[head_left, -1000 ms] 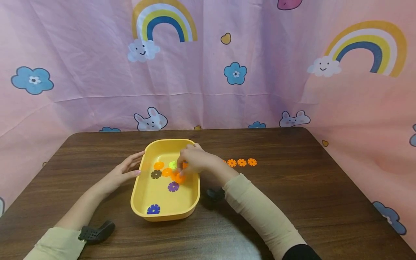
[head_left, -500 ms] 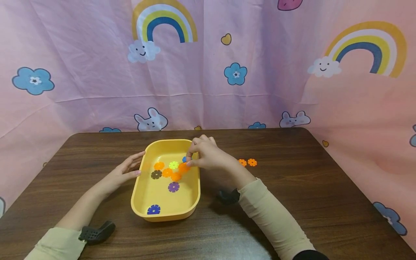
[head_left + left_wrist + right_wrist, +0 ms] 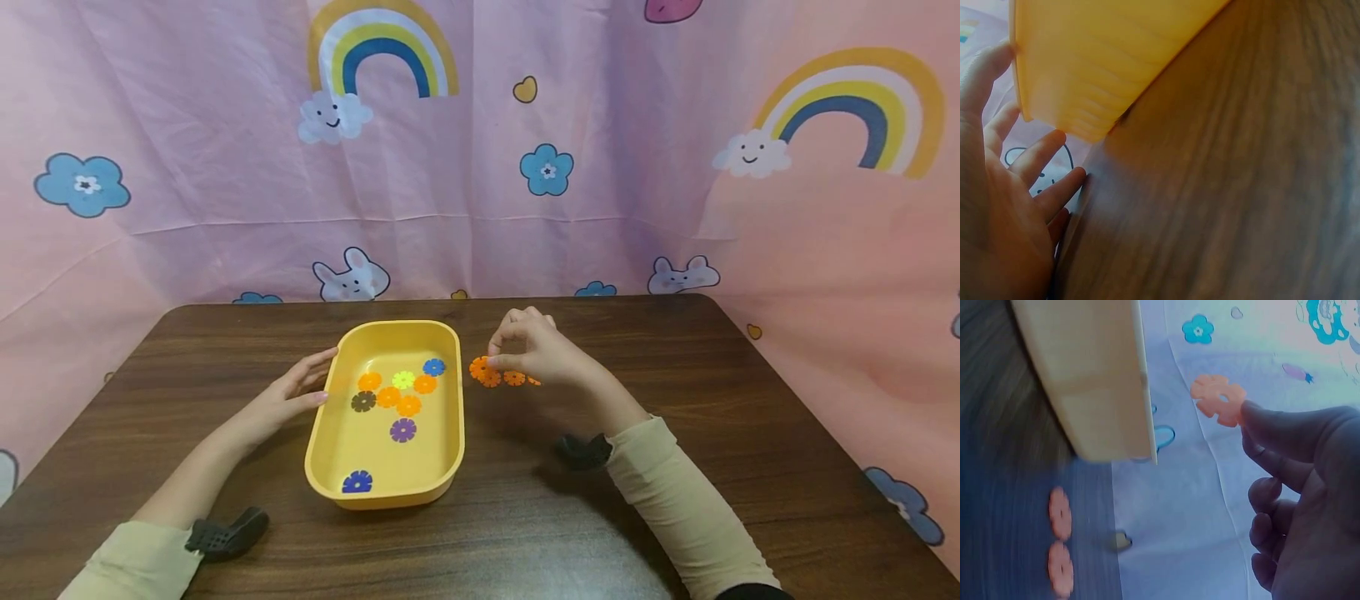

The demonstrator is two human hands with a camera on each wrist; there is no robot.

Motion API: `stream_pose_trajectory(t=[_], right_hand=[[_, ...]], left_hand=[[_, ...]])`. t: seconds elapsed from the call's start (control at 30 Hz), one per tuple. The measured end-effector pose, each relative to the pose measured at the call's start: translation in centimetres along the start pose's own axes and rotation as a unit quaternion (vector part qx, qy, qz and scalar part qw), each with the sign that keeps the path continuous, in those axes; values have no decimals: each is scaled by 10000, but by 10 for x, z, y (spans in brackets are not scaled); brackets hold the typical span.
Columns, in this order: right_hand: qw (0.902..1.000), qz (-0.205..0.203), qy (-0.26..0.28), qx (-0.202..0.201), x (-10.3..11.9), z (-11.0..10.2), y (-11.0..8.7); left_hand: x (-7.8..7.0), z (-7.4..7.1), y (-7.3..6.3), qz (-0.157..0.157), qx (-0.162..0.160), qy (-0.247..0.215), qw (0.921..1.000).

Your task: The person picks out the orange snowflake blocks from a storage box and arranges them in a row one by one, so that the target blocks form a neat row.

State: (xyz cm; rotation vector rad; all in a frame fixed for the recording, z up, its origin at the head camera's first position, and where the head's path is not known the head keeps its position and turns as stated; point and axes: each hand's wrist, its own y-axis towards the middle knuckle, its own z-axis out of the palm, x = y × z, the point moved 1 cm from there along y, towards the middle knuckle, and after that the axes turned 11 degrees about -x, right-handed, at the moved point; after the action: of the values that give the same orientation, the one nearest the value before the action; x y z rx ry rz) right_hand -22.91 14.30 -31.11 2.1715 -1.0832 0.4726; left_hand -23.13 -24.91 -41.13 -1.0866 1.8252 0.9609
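Note:
Between thumb and index finger, my right hand [image 3: 542, 352] pinches an orange notched snowflake disc [image 3: 1217, 400], raised just right of the yellow tray [image 3: 337, 450]. Below it on the table lies a row of similar orange discs [image 3: 514, 378], partly hidden by that hand. My left hand [image 3: 281, 404] touches the tray's left side with thumb and fingertips, its fingers spread and fairly straight. Inside the tray lie several loose discs: orange ones [image 3: 388, 397], a yellow-green one [image 3: 403, 380], a brown one [image 3: 363, 402], a purple one [image 3: 402, 430] and blue ones [image 3: 433, 367].
The brown wooden table [image 3: 600, 542] runs back to a pink and lilac curtain [image 3: 480, 183] printed with rainbows and animals. A dark band device is on each wrist, the left device [image 3: 227, 533] close above the tabletop.
My right hand has lifted an orange disc out of the tray and carried it right, over the table beside the row. The left hand has stayed at the tray's side.

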Motion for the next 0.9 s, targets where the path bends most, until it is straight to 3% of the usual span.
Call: stream_pose_trajectory(t=[0.27, 0.47, 0.9], right_hand=[[9985, 491, 244, -62, -25, -24, -16], [9972, 644, 331, -177, -44, -37, -26], [9925, 1126, 115, -460, -94, -61, -56]], left_hand=[[-2, 0, 1, -9, 3, -4, 10000], [-2, 0, 1, 8, -8, 33, 10000], [-2, 1, 0, -3, -48, 55, 10000]])
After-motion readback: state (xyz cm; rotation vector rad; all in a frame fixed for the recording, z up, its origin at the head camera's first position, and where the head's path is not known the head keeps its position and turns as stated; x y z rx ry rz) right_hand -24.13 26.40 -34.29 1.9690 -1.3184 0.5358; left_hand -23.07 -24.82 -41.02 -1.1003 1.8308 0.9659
